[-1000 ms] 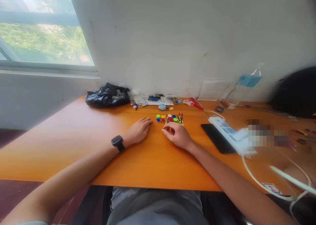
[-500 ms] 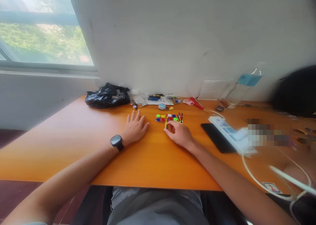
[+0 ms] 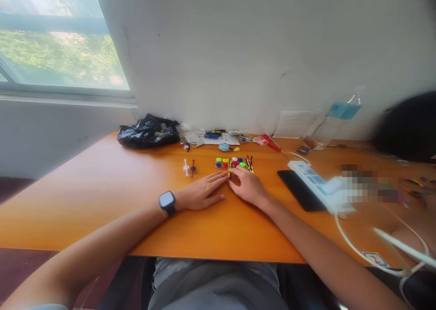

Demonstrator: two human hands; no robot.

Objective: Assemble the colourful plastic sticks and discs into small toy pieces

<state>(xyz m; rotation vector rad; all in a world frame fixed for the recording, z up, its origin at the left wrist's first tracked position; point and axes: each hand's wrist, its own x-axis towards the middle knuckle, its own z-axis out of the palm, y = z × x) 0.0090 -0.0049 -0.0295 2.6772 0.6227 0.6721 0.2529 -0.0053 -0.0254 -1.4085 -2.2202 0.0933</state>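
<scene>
1. From where I'm sitting, 12 o'clock is the wall side. Left hand point(image 3: 200, 194) is flat over the table point(image 3: 85, 201), fingers stretched to about 2 o'clock, thumb spread off. Tips come right up to the other hand's; I can't tell if they've got anything.
2. Right hand point(image 3: 248, 185) is curled, with a rounded gap between thumb and index, their tips close together at the thin yellow sticks point(image 3: 229, 164). Can't tell if it's pinching one.
3. Those sticks are at the right hand's 10 o'clock, and the coloured round pieces point(image 3: 225, 162) sit around 11. More coloured sticks point(image 3: 250, 164) are at 12.
4. White piece point(image 3: 185, 167) and dark piece point(image 3: 193, 168) lie side by side, apart, at the left hand's 11.
5. Black tablet-like slab point(image 3: 299, 190): right hand's 3 o'clock, beside a white power strip point(image 3: 309, 176).
</scene>
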